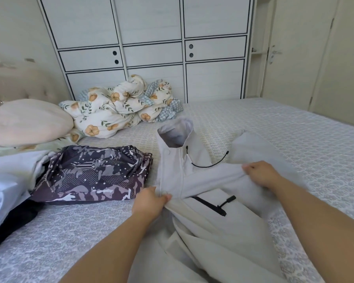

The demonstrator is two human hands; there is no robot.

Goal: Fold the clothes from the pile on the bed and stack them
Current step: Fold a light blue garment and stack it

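Bed (294, 139), patterned grey cover. Pale jacket (213, 231) lies mid-bed, hood toward white wardrobe (151, 37). Left hand (149, 201) and right hand (262, 174) each pinch its sleeve. Camouflage garment (90, 174) left of jacket; floral duvet (119, 107) beyond.

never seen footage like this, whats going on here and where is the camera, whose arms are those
There is no machine here. One wide-angle camera sits on a person's head and looks forward and down, so the bare arms are the wearer's own. They are folding clothes on a bed. The left hand and the right hand each pinch a light grey hooded jacket spread on the bed. To its left lies a folded camouflage garment, with more clothes at the left edge. Behind are a pillow, a bunched floral quilt and a white wardrobe.
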